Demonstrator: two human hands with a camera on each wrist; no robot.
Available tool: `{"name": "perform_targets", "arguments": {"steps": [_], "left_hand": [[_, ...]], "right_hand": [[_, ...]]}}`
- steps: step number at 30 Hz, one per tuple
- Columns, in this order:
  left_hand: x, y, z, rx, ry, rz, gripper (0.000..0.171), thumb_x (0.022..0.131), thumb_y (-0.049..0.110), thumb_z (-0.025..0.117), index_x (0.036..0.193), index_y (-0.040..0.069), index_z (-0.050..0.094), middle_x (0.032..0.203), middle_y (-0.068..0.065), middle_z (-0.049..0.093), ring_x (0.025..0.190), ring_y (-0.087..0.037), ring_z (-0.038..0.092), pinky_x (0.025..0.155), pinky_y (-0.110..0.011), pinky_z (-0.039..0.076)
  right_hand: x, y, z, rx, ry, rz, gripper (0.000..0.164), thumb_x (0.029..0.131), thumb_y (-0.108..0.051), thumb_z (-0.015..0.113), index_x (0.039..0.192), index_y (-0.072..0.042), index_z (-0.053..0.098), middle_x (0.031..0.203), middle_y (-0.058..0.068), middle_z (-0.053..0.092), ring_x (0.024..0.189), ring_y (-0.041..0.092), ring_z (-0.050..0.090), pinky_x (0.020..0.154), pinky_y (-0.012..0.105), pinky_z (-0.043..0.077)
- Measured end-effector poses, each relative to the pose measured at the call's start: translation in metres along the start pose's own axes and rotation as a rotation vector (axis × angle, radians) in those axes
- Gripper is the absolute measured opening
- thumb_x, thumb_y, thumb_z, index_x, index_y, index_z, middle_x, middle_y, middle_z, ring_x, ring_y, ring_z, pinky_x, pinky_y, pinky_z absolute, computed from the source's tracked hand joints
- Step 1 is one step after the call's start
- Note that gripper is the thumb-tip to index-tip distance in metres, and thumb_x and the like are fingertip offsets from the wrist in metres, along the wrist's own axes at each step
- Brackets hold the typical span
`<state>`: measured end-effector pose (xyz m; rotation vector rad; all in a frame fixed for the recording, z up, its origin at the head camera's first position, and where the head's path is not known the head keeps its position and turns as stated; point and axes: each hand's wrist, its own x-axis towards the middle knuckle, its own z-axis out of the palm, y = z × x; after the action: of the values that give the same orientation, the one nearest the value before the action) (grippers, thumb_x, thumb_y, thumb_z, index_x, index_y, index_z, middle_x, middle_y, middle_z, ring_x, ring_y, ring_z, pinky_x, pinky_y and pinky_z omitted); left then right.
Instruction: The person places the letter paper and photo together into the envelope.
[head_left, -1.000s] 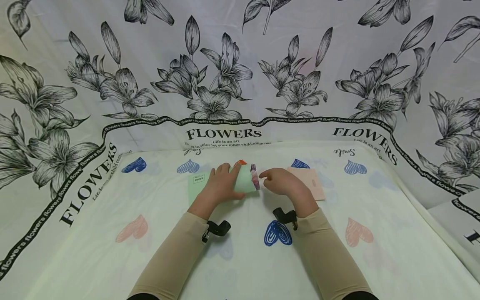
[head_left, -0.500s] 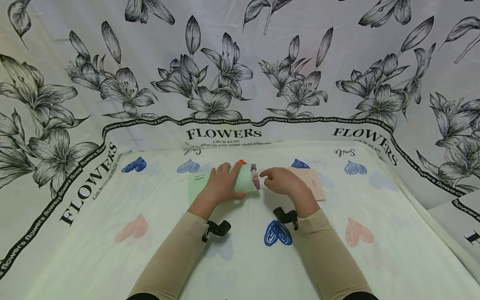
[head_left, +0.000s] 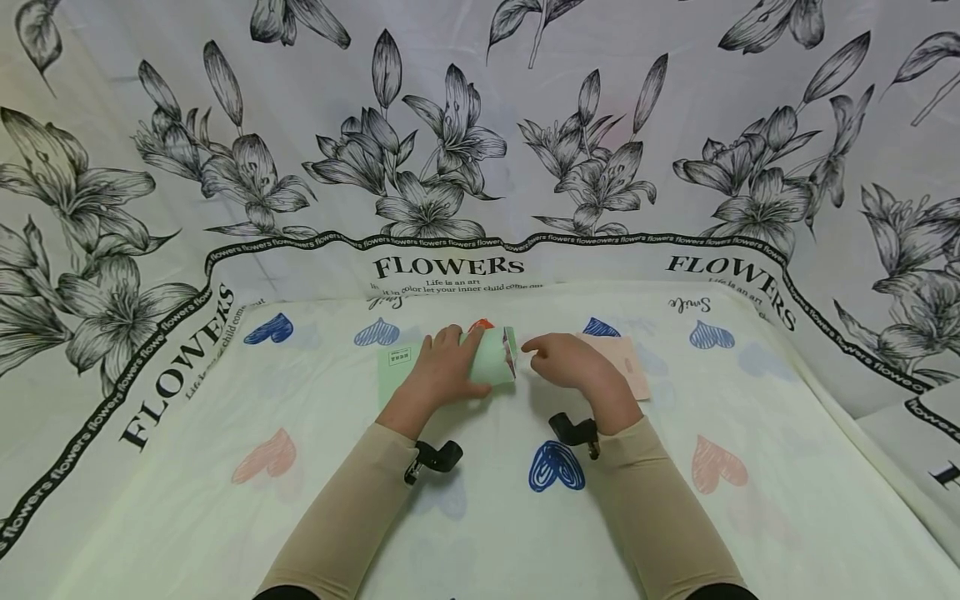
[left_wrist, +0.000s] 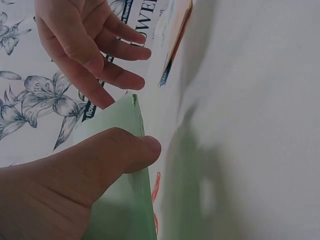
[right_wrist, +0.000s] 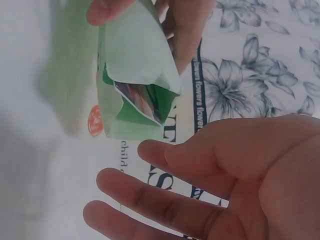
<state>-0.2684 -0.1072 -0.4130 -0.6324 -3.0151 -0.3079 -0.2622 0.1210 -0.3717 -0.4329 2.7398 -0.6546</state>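
In the head view my left hand (head_left: 442,371) grips a pale green envelope (head_left: 491,357), its thumb pressed along one side. Seen from the right wrist, the envelope (right_wrist: 140,55) gapes at its near end. A picture card (right_wrist: 137,97) with a white edge sits inside the dark green lining. My right hand (head_left: 566,362) is just right of that opening, apart from it, holding nothing. Its fingers (left_wrist: 122,50) hang relaxed in the left wrist view. A green paper part (head_left: 393,371) with a small printed box shows left of my left hand.
A pale pink envelope (head_left: 633,371) lies partly beneath my right hand. The white tablecloth (head_left: 495,533) carries printed hearts, including a red one (head_left: 480,323) behind the envelope. A flower-printed cloth (head_left: 480,150) hangs at the back.
The card that stuck out of the envelope's right end has slid left into it, so the envelope's edge now shows around it. Both hands stay almost in place.
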Motion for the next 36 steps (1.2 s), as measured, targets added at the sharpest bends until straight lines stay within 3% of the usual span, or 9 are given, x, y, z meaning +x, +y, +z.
{"name": "perform_targets", "arguments": {"steps": [4,12,19,24,31,36], "left_hand": [[0.000,0.000,0.000,-0.002,-0.005,-0.002,0.102,0.078,0.052,0.083,0.159,0.011,0.036,0.135,-0.021,0.046,0.131,-0.038,0.042,0.115,-0.064,0.027],[-0.002,0.001,-0.002,-0.008,-0.001,0.002,0.099,0.078,0.051,0.083,0.157,0.012,0.037,0.134,-0.021,0.047,0.129,-0.038,0.043,0.113,-0.064,0.029],[-0.001,0.000,-0.003,-0.003,0.004,0.002,0.099,0.078,0.051,0.083,0.157,0.012,0.038,0.134,-0.021,0.047,0.128,-0.038,0.044,0.111,-0.063,0.031],[0.000,-0.001,-0.001,0.007,-0.008,0.001,0.100,0.079,0.052,0.083,0.158,0.014,0.036,0.134,-0.020,0.047,0.130,-0.038,0.043,0.112,-0.062,0.030],[-0.001,0.000,-0.002,0.009,-0.002,0.020,0.100,0.079,0.052,0.083,0.158,0.011,0.036,0.134,-0.022,0.047,0.129,-0.040,0.045,0.112,-0.064,0.031],[-0.001,0.000,-0.002,0.002,-0.001,0.014,0.101,0.079,0.052,0.083,0.158,0.011,0.036,0.134,-0.021,0.047,0.129,-0.039,0.045,0.113,-0.063,0.030]], "right_hand": [[0.000,0.000,0.001,0.022,-0.011,-0.010,0.044,0.099,-0.013,0.047,0.140,-0.010,0.064,0.134,0.014,0.063,0.095,0.025,0.057,0.083,0.041,0.050],[0.002,-0.006,0.005,0.024,-0.052,-0.076,0.046,0.097,-0.008,0.045,0.137,-0.010,0.067,0.126,0.011,0.065,0.087,0.023,0.055,0.074,0.035,0.045],[0.000,-0.003,0.000,0.029,-0.041,-0.048,0.048,0.097,-0.011,0.045,0.140,-0.012,0.064,0.128,0.012,0.063,0.093,0.025,0.055,0.078,0.038,0.046],[0.000,0.000,-0.001,0.045,-0.052,-0.020,0.048,0.098,-0.011,0.045,0.142,-0.014,0.063,0.123,0.012,0.063,0.086,0.024,0.053,0.073,0.037,0.045],[0.002,-0.005,0.010,0.040,-0.126,-0.065,0.050,0.099,-0.012,0.048,0.148,-0.012,0.057,0.120,0.011,0.061,0.078,0.023,0.050,0.066,0.034,0.040],[0.001,-0.003,0.009,0.027,-0.122,-0.053,0.049,0.100,-0.013,0.048,0.148,-0.013,0.057,0.125,0.011,0.063,0.081,0.024,0.052,0.069,0.035,0.042]]}}
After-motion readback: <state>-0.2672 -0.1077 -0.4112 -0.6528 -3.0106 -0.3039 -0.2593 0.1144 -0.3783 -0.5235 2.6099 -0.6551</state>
